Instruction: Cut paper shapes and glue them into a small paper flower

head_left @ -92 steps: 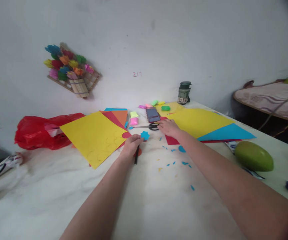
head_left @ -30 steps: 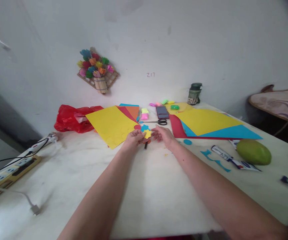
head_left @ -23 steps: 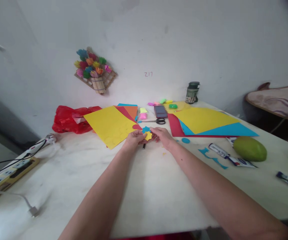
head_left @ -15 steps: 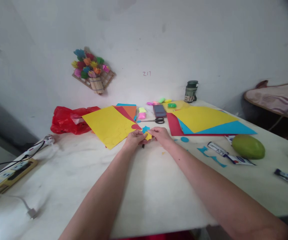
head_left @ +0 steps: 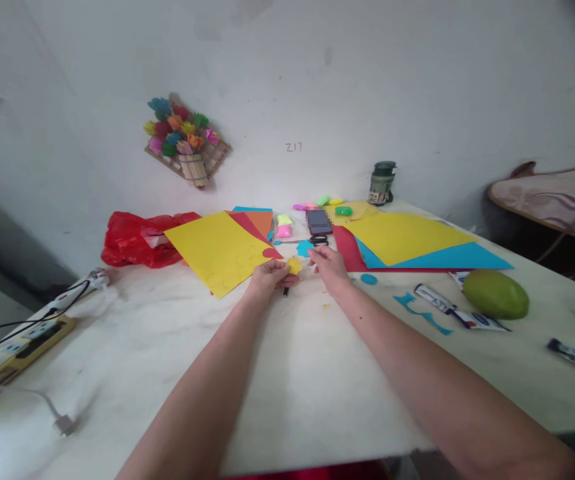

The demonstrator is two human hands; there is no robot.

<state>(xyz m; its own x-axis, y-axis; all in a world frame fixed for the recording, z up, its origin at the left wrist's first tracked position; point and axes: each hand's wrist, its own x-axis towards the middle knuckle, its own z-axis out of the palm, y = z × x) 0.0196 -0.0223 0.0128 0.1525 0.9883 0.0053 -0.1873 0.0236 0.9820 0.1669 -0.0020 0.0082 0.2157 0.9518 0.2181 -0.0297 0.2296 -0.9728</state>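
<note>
My left hand pinches a small yellow paper cutout with a wavy, flower-like edge. A blue paper cutout with a scalloped edge is pinched in my right hand, slightly higher and farther back. The two cutouts are apart. Just behind the blue one lie scissors with black handles, their blades partly hidden. Beside my left hand rests a yellow sheet with round outlines drawn on it, and a red paper piece at its edge. A small black-ended object shows under my left fingers.
To the right lie yellow paper, a blue disc, blue scraps, tubes and a green mango. A phone and clay packs are behind. At left are a red bag and a power strip.
My right hand has moved back and slightly right with the blue cutout, separating it from the yellow one. My left hand stays nearly in place, and more of its yellow cutout shows.
</note>
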